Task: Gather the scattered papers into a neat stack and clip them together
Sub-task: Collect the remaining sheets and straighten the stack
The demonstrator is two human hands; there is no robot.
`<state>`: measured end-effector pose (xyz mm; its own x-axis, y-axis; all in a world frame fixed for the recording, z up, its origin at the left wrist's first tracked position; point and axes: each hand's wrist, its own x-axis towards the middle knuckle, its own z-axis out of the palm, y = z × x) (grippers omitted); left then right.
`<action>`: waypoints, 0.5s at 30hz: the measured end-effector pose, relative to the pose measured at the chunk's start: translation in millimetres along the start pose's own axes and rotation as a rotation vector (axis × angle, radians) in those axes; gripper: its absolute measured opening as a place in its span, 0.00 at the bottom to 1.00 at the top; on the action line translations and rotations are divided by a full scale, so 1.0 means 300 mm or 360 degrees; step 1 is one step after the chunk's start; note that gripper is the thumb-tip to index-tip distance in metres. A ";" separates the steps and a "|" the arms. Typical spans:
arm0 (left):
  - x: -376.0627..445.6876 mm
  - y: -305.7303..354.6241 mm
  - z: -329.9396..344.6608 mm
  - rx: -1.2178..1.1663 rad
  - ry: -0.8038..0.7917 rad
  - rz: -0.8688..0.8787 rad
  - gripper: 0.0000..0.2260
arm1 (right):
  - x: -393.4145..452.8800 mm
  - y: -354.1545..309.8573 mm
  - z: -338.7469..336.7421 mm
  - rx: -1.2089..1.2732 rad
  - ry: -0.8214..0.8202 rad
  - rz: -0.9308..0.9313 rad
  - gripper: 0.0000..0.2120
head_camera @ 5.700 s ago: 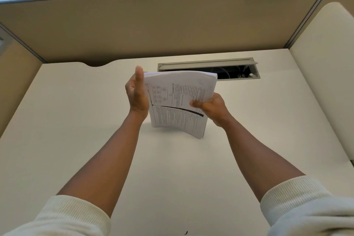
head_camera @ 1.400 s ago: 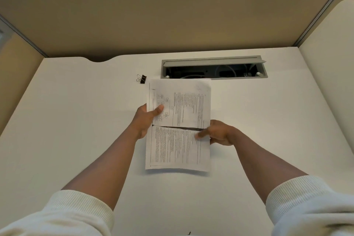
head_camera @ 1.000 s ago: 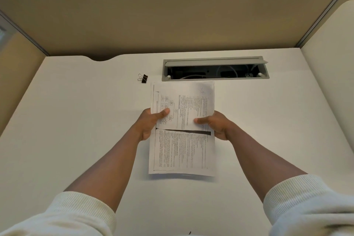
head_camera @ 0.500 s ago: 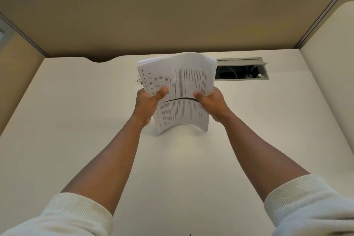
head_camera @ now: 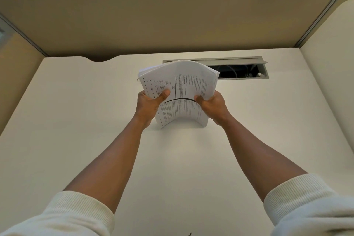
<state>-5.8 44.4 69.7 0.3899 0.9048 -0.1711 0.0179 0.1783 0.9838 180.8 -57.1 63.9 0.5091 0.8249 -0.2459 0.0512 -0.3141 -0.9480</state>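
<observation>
Both hands clamp the paper stack (head_camera: 178, 90) upright, left hand (head_camera: 148, 104) and right hand (head_camera: 212, 104) fingers gripping opposite side edges, bottom edge on the bench (head_camera: 76, 120), probably to square sheets; clip mostly hidden behind it.

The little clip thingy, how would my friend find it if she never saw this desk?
Start at the grey cable hatch at the back of the pale desk. Go left, past the bent stack of papers both hands hold. Peeking out at its upper left edge is the binder clip, the only small wire thing there.
</observation>
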 end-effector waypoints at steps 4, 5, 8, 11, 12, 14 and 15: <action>0.007 0.001 -0.002 0.0017 0.0013 -0.0027 0.09 | 0.004 -0.003 -0.004 -0.0022 -0.0007 0.0026 0.13; 0.008 0.000 -0.003 0.0022 0.0027 -0.0041 0.09 | 0.003 -0.005 -0.006 -0.0037 -0.0021 0.0027 0.13; 0.011 0.002 -0.009 0.0038 0.0064 -0.0077 0.08 | 0.005 -0.016 -0.016 -0.0045 -0.0108 0.0045 0.12; 0.011 -0.001 -0.025 0.0085 0.0038 -0.0108 0.07 | 0.011 -0.015 -0.025 -0.0008 -0.0228 0.0138 0.12; 0.010 -0.003 -0.032 0.0101 0.0030 -0.0125 0.07 | 0.011 -0.008 -0.026 0.0025 -0.0260 0.0181 0.13; 0.005 -0.012 -0.044 0.0140 0.0010 -0.0166 0.08 | 0.009 0.011 -0.026 0.0106 -0.0321 0.0263 0.14; 0.001 -0.018 -0.050 0.0157 -0.0004 -0.0187 0.09 | 0.005 0.022 -0.025 0.0145 -0.0349 0.0305 0.15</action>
<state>-19.6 49.5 63.6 0.3823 0.8788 -0.2855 0.1538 0.2442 0.9575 188.3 -61.3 58.8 0.3041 0.8394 -0.4505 -0.1101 -0.4387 -0.8918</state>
